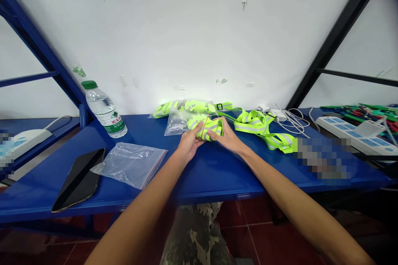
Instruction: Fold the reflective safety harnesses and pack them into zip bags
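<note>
Both my hands grip a folded bundle of neon yellow reflective strapping (207, 127), which has a thin red rubber band (203, 128) around it. My left hand (190, 141) holds its near left side, and my right hand (224, 134) presses on its right side. Behind the bundle, a clear plastic bag (177, 122) lies against more yellow reflective strapping (183, 107). To the right, a loose reflective vest with grey stripes (259, 126) spreads across the blue table (217, 178), touching neither hand.
A resealable plastic bag (130, 165) and a black phone (79, 179) lie at the table's left. A water bottle (104, 109) stands behind them. White cables (290, 119) and a power strip (354, 136) sit at the right. A blurred patch covers part of the table's right side.
</note>
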A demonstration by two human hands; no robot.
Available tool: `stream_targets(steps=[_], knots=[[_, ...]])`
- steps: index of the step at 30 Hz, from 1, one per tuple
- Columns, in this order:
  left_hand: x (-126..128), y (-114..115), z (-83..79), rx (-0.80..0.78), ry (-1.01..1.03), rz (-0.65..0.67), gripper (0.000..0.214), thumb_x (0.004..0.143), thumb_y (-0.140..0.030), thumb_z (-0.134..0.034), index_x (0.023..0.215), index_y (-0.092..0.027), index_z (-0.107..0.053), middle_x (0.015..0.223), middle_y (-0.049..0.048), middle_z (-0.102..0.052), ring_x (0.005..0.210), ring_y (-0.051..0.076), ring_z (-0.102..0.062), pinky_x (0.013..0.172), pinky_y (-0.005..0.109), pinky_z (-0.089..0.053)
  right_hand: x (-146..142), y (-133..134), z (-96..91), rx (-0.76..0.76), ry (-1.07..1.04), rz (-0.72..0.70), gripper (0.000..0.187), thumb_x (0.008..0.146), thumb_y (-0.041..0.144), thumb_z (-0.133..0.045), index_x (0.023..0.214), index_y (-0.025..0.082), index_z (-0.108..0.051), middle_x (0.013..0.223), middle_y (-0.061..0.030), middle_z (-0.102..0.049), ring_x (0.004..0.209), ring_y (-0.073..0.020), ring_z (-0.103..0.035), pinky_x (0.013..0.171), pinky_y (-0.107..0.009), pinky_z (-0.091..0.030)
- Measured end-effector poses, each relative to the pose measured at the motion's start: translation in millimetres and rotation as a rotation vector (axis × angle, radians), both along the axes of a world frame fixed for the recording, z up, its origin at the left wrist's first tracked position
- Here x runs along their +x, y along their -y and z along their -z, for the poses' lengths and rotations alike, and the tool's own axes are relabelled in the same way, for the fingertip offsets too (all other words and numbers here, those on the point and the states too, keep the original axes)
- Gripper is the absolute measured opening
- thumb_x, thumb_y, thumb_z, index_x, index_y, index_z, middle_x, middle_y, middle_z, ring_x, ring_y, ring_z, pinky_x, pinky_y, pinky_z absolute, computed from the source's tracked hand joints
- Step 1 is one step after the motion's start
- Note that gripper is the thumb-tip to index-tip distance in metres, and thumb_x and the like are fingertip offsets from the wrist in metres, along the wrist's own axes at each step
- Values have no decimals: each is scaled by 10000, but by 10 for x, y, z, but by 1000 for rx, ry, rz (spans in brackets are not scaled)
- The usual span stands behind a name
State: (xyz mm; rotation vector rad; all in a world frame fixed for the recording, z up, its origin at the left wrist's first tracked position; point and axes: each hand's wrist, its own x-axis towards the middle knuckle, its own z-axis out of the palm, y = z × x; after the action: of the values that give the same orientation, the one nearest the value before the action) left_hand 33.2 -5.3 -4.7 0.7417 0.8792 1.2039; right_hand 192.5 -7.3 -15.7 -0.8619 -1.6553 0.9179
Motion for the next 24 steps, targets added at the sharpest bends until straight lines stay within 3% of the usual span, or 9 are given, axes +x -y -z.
stream_targets(steps=[3,5,8,12,20,24], knots=[[-26,-22,17,-8,10,42,445,731,-390,-791,1078,-127,-701,985,102,-750,703,153,-689,676,271,-568,25,-2,-2,156,170,40,729,639,494,-821,1181,236,-407,1184,-82,-512,1143,-254,-506,996,-416,-432],[-41,-26,17,-21,17,78,433,730,-382,-794,1076,-140,-701,998,97,-748,720,153,-690,692,272,-569,31,-3,-5,238,225,109,791,644,514,-812,1253,233,-392,1301,-117,-450,1254,-280,-437,1078,-448,-360],[-62,-23,2,-42,28,106,391,726,-357,-800,1045,-153,-705,999,84,-745,763,155,-694,785,306,-575,30,7,-17,217,217,90,713,752,527,-721,1312,238,-387,1347,-114,-444,1280,-266,-429,1093,-433,-343],[-77,-15,-13,-52,34,151,366,714,-334,-813,1014,-152,-706,954,76,-745,790,159,-694,894,359,-557,32,4,-16,151,179,53,561,801,524,-673,1226,224,-464,1165,-74,-549,1109,-237,-525,993,-398,-422],[-55,28,-42,-104,95,243,302,743,-324,-789,986,-167,-699,827,37,-727,772,155,-692,955,408,-528,43,-38,15,337,323,206,459,832,559,-631,1139,230,-541,1177,-93,-438,1137,-251,-503,1004,-385,-438],[-51,61,-81,-111,110,277,288,756,-303,-774,1004,-180,-694,793,26,-716,744,151,-683,925,401,-539,41,35,-27,350,486,239,480,897,540,-541,1264,231,-527,1225,-122,-401,1045,-257,-556,956,-417,-476]])
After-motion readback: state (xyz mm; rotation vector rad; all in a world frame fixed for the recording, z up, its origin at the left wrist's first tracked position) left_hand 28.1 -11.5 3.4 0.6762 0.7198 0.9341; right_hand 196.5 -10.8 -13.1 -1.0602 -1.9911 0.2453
